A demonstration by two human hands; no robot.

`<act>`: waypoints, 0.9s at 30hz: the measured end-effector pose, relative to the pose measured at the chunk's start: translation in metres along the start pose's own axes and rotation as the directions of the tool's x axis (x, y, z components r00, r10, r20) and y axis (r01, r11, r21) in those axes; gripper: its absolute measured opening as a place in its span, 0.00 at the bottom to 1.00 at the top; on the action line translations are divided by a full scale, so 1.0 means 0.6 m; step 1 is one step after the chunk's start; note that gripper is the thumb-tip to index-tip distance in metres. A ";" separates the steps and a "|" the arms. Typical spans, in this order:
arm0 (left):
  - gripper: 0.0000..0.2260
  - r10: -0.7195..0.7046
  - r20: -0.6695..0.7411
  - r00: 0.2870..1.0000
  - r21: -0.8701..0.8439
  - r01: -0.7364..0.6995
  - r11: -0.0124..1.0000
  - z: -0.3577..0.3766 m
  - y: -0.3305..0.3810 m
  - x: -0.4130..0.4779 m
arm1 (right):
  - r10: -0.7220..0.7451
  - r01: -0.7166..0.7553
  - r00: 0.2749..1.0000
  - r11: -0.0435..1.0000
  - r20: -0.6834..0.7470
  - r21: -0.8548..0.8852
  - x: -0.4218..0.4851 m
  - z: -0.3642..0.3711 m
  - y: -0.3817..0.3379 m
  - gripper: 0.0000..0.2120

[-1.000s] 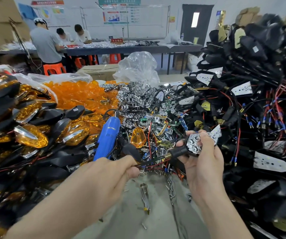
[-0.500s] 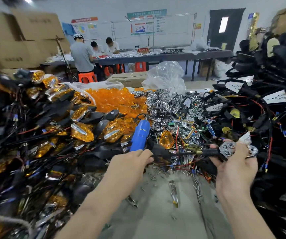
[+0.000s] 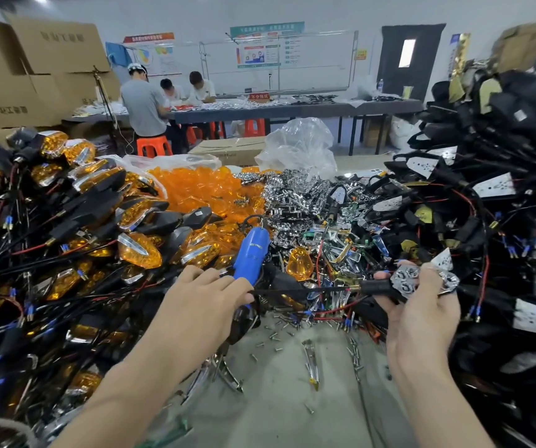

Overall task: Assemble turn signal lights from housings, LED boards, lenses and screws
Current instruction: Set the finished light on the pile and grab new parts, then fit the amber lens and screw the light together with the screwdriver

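Workbench | screwdriver behind left hand | wire taut to housing | lenses beyond

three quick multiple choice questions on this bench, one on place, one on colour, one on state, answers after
1. Where is the blue electric screwdriver?
A) just beyond the left hand
B) hanging overhead
C) standing upright in a charger

2. What colour are the loose plastic lenses heaped behind it?
A) red
B) orange
C) clear

3. What is the right hand doing?
A) lying flat and open
B) gripping a black housing with a chrome insert
C) curled into an empty fist

Answers:
1 A, its blue body shows just past the left knuckles.
2 B, the whole heap is amber-orange.
3 B, the fingers curl round the housing, while the left hand pinches its black wire.
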State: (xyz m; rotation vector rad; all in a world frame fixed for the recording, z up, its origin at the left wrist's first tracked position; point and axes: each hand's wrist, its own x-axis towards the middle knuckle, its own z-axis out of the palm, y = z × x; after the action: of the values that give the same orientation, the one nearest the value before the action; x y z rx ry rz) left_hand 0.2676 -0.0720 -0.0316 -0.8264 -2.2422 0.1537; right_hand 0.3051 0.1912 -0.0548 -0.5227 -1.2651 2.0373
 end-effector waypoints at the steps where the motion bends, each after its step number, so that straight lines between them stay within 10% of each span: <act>1: 0.21 -0.009 0.004 1.000 -0.004 0.009 1.000 0.000 -0.004 -0.005 | -0.020 0.020 1.000 1.000 -0.007 0.017 0.004 -0.001 0.002 0.08; 15: 0.20 -0.137 0.161 0.977 -0.162 0.163 0.973 0.003 0.029 -0.024 | 0.017 -0.033 0.997 0.970 0.069 0.240 -0.016 0.022 0.010 0.07; 27: 0.14 -0.152 -0.030 0.988 -0.436 0.124 0.891 0.043 0.141 0.024 | -0.042 -0.037 0.943 0.973 0.331 0.227 -0.027 0.015 -0.002 0.09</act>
State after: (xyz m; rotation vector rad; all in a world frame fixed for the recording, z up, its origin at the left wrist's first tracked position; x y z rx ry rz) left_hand 0.2862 0.0068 -0.0707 -0.8778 -2.2975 -0.4521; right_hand 0.3110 0.1740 -0.0499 -0.0656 -1.1890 2.3013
